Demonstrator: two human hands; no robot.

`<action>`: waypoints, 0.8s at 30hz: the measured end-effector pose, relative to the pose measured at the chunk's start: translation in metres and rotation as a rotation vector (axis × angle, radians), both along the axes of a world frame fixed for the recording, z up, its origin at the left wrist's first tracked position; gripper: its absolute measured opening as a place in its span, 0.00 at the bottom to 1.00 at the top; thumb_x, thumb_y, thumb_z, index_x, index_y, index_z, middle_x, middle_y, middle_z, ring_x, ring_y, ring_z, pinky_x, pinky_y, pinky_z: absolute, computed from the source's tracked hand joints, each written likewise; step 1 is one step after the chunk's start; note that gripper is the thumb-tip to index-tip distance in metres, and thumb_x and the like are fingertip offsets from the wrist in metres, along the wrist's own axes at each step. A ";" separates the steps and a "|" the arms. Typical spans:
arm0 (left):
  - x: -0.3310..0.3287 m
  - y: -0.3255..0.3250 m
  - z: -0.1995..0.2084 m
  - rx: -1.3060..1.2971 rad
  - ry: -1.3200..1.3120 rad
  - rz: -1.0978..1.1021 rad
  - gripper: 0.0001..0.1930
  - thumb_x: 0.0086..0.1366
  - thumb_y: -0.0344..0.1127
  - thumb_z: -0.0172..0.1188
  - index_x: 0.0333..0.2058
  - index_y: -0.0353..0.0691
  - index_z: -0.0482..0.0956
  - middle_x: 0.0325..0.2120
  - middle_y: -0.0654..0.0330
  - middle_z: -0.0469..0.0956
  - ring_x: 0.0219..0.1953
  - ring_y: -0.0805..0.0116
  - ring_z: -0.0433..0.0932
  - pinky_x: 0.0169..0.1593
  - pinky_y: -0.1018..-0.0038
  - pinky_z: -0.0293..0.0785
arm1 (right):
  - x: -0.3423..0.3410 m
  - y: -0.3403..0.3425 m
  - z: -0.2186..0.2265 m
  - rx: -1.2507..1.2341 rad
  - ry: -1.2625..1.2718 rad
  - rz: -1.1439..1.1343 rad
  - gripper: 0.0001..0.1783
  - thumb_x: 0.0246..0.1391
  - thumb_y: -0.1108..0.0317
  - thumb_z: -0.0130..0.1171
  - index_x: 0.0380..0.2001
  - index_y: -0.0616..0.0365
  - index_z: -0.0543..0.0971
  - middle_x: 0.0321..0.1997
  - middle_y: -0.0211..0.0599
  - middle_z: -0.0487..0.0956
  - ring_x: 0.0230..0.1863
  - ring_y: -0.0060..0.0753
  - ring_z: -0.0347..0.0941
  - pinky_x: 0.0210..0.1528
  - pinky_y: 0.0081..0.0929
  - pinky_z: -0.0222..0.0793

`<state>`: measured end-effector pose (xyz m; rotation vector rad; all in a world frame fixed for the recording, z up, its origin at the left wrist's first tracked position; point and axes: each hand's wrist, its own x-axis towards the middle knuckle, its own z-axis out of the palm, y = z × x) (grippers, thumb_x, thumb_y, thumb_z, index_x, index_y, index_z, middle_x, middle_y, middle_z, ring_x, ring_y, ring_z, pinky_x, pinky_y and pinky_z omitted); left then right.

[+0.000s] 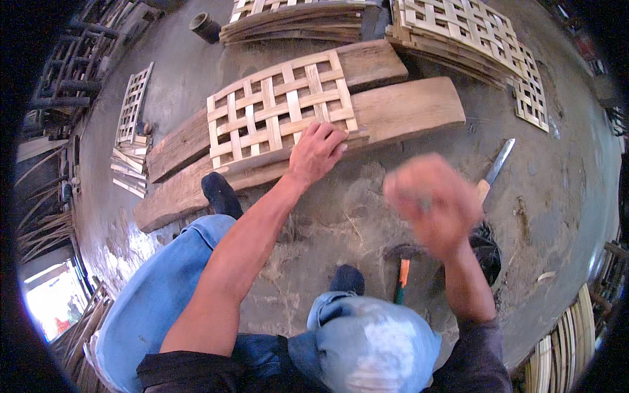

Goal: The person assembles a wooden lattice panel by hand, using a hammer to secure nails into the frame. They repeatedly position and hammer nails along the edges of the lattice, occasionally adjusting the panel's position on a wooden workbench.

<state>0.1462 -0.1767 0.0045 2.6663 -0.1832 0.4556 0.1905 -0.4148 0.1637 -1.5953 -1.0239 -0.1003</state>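
Note:
A woven panel [270, 108] of flat pale wooden or bamboo strips lies across two thick wooden planks [413, 108] on the floor. My left hand [316, 152] rests on the panel's near edge, right of its middle, fingers closed over the border strip. To the right, apart from the panel, my right hand [432, 200] is raised above the floor. It is smeared by motion, and I cannot make out whether anything is in it. Below it on the floor lies a hammer [403, 274] with an orange and green handle. Beyond that hand lies a long-bladed knife [502, 160].
Stacks of similar woven panels [452, 26] stand at the back. Another panel [133, 98] and loose strips [130, 169] lie at the left. A black bag-like thing [488, 255] sits beside my right forearm. Long strips [567, 344] lie at lower right; a dark cylinder [206, 27] stands far back.

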 end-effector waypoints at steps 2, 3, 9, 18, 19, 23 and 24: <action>0.000 -0.002 -0.001 -0.014 -0.008 0.003 0.11 0.57 0.34 0.65 0.40 0.46 0.79 0.37 0.61 0.75 0.43 0.57 0.73 0.50 0.63 0.72 | 0.020 0.010 -0.031 -0.240 0.203 -0.193 0.10 0.49 0.81 0.67 0.36 0.61 0.83 0.34 0.34 0.83 0.35 0.21 0.78 0.40 0.20 0.74; -0.003 -0.007 -0.007 -0.020 -0.005 0.002 0.11 0.57 0.34 0.65 0.40 0.46 0.79 0.37 0.61 0.75 0.43 0.57 0.73 0.50 0.63 0.72 | 0.030 0.008 -0.056 -0.212 0.342 -0.209 0.09 0.50 0.78 0.67 0.36 0.59 0.84 0.34 0.34 0.84 0.35 0.22 0.78 0.40 0.21 0.73; 0.004 -0.010 -0.006 -0.016 -0.011 0.006 0.12 0.56 0.35 0.65 0.40 0.48 0.78 0.38 0.62 0.74 0.44 0.60 0.73 0.49 0.64 0.72 | 0.054 0.014 -0.139 -0.307 0.442 -0.269 0.08 0.53 0.73 0.67 0.38 0.57 0.85 0.33 0.30 0.84 0.35 0.19 0.77 0.39 0.21 0.71; 0.000 -0.004 -0.009 -0.002 -0.021 0.025 0.12 0.56 0.36 0.66 0.39 0.47 0.77 0.37 0.64 0.73 0.44 0.62 0.72 0.49 0.66 0.72 | 0.059 0.053 -0.171 -0.283 0.409 -0.121 0.08 0.51 0.71 0.69 0.36 0.56 0.85 0.32 0.31 0.85 0.33 0.22 0.78 0.37 0.24 0.72; 0.001 -0.005 -0.009 -0.009 -0.023 0.022 0.12 0.56 0.36 0.66 0.39 0.47 0.77 0.37 0.64 0.73 0.43 0.62 0.72 0.48 0.66 0.72 | 0.057 0.054 -0.173 -0.295 0.421 -0.133 0.08 0.51 0.70 0.69 0.36 0.56 0.85 0.32 0.32 0.85 0.33 0.23 0.78 0.37 0.24 0.72; 0.002 -0.006 -0.009 -0.017 -0.040 0.015 0.11 0.56 0.36 0.66 0.38 0.47 0.76 0.37 0.65 0.73 0.43 0.62 0.72 0.48 0.66 0.72 | 0.055 0.055 -0.170 -0.369 0.408 -0.158 0.08 0.50 0.70 0.69 0.36 0.55 0.85 0.34 0.37 0.85 0.35 0.30 0.79 0.39 0.27 0.73; 0.001 -0.006 -0.010 -0.021 -0.033 0.018 0.11 0.56 0.36 0.66 0.38 0.47 0.76 0.37 0.65 0.73 0.43 0.62 0.72 0.47 0.66 0.72 | 0.054 0.055 -0.174 -0.366 0.376 -0.166 0.08 0.50 0.70 0.69 0.36 0.55 0.85 0.34 0.37 0.84 0.35 0.31 0.80 0.39 0.27 0.73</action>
